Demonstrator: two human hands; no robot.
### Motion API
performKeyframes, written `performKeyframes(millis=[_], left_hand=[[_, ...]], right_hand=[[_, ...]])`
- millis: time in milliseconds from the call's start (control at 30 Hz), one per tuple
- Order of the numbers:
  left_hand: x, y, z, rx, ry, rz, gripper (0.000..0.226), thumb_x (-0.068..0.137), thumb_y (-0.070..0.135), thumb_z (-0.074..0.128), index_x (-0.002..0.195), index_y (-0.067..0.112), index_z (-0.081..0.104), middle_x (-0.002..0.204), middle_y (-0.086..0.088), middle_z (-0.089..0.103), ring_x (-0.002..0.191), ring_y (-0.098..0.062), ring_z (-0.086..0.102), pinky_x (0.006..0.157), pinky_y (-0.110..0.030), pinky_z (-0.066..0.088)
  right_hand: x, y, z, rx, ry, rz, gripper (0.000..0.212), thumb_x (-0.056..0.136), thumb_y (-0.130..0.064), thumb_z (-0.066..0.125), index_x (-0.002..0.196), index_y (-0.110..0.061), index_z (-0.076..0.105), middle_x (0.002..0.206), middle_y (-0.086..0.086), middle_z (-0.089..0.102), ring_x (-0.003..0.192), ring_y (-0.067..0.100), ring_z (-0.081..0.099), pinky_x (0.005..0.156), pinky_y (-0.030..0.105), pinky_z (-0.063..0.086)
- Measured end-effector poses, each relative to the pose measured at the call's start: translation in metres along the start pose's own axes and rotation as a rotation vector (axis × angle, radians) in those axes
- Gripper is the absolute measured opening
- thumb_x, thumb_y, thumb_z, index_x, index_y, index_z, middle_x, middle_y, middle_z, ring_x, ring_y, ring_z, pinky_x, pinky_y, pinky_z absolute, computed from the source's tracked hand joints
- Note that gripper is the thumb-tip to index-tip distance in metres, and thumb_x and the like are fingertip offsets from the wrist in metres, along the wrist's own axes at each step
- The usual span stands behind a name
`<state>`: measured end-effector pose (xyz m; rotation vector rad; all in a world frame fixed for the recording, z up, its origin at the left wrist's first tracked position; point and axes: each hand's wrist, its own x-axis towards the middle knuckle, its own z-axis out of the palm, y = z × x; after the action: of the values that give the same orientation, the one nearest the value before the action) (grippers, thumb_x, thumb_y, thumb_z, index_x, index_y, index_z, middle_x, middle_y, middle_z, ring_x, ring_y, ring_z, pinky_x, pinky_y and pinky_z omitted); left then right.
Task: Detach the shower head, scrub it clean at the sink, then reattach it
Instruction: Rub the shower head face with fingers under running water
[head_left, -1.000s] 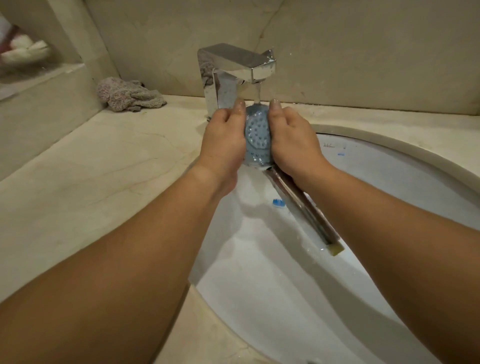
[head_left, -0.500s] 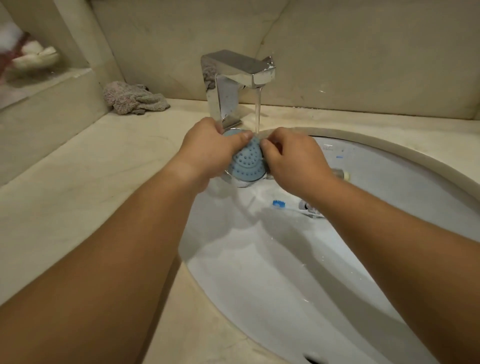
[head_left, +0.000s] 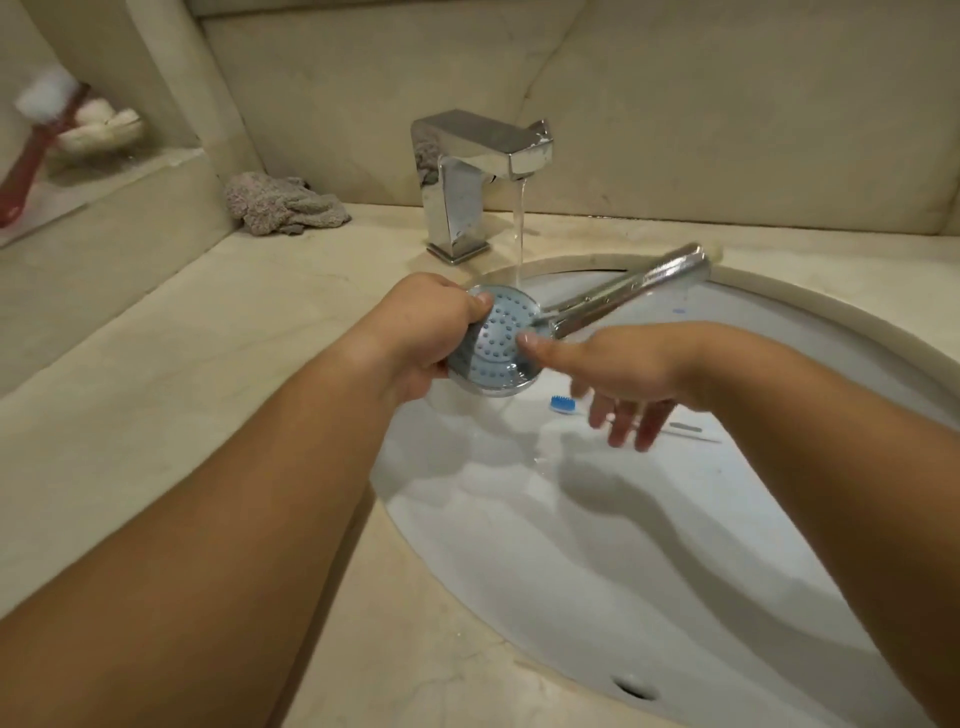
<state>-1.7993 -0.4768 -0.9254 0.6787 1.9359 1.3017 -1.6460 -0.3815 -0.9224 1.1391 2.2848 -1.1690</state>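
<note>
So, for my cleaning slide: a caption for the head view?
Left hand holds shower head under running faucet; right hand thumbs its nozzles.

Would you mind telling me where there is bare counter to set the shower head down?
The counter is bare left of the sink, from the cloth forward. A narrower bare strip runs behind the sink, right of the faucet. The basin is crowded: the shower head, both hands, running water and a toothbrush.
</note>
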Motion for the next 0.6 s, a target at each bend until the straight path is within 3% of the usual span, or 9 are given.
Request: performKeyframes(millis=[33, 100, 200, 300, 467, 533, 600], left_hand=[[0.0, 0.0, 0.002, 0.001, -0.017, -0.003, 0.012, 0.102, 0.015, 0.06, 0.091, 0.01, 0.062, 0.089, -0.012, 0.072, 0.084, -0.028, 0.071, 0.083, -0.043, 0.06], [-0.001, -0.001, 0.007, 0.019, -0.061, -0.007, 0.012, 0.101, 0.013, 0.061, 0.09, 0.01, 0.061, 0.086, -0.011, 0.073, 0.085, -0.027, 0.073, 0.085, -0.044, 0.061], [-0.002, -0.005, 0.009, 0.042, -0.143, -0.033, 0.014, 0.1, 0.008, 0.061, 0.086, 0.009, 0.061, 0.08, -0.009, 0.075, 0.084, -0.028, 0.074, 0.084, -0.044, 0.062], [-0.002, -0.006, 0.003, 0.094, -0.202, -0.059, 0.01, 0.098, 0.005, 0.062, 0.089, 0.009, 0.062, 0.084, -0.01, 0.075, 0.088, -0.028, 0.073, 0.087, -0.042, 0.059], [0.005, 0.012, 0.008, 0.164, -0.235, 0.042, 0.015, 0.094, 0.005, 0.067, 0.09, 0.019, 0.063, 0.105, -0.004, 0.072, 0.116, -0.027, 0.064, 0.106, -0.045, 0.048], [0.011, 0.019, 0.015, 0.138, -0.228, 0.103, 0.009, 0.097, 0.016, 0.067, 0.105, 0.02, 0.068, 0.112, -0.004, 0.073, 0.117, -0.025, 0.064, 0.102, -0.043, 0.047], [0.019, 0.02, 0.023, 0.07, -0.176, 0.166, 0.021, 0.099, 0.019, 0.064, 0.12, 0.016, 0.065, 0.121, -0.011, 0.071, 0.115, -0.027, 0.065, 0.099, -0.042, 0.049]], right_hand=[[0.005, 0.003, 0.006, 0.203, 0.013, -0.041, 0.09, 0.079, -0.083, 0.033, 0.13, -0.012, 0.052, 0.111, 0.021, 0.065, 0.089, 0.037, 0.069, 0.075, 0.044, 0.06], [0.02, 0.004, 0.017, 0.598, 0.062, -0.143, 0.073, 0.083, -0.075, 0.046, 0.118, -0.013, 0.062, 0.107, 0.017, 0.07, 0.093, 0.035, 0.07, 0.082, 0.048, 0.058], [0.034, 0.0, 0.033, 0.99, 0.159, -0.227, 0.04, 0.089, -0.048, 0.064, 0.106, -0.012, 0.068, 0.094, 0.007, 0.076, 0.087, 0.024, 0.073, 0.079, 0.038, 0.06], [0.042, 0.002, 0.034, 0.974, 0.219, -0.298, 0.029, 0.087, -0.036, 0.07, 0.106, -0.015, 0.064, 0.096, 0.007, 0.075, 0.084, 0.023, 0.074, 0.072, 0.035, 0.06], [0.052, 0.015, 0.03, 0.748, 0.152, -0.312, 0.043, 0.079, -0.034, 0.078, 0.114, -0.021, 0.058, 0.106, 0.006, 0.072, 0.099, 0.026, 0.068, 0.091, 0.048, 0.055], [0.054, 0.019, 0.031, 0.687, 0.109, -0.32, 0.042, 0.079, -0.029, 0.079, 0.115, -0.022, 0.059, 0.108, 0.005, 0.071, 0.101, 0.026, 0.067, 0.093, 0.048, 0.053], [0.056, 0.022, 0.033, 0.651, 0.051, -0.342, 0.041, 0.08, -0.025, 0.079, 0.116, -0.023, 0.059, 0.108, 0.004, 0.071, 0.103, 0.025, 0.068, 0.095, 0.047, 0.052]])
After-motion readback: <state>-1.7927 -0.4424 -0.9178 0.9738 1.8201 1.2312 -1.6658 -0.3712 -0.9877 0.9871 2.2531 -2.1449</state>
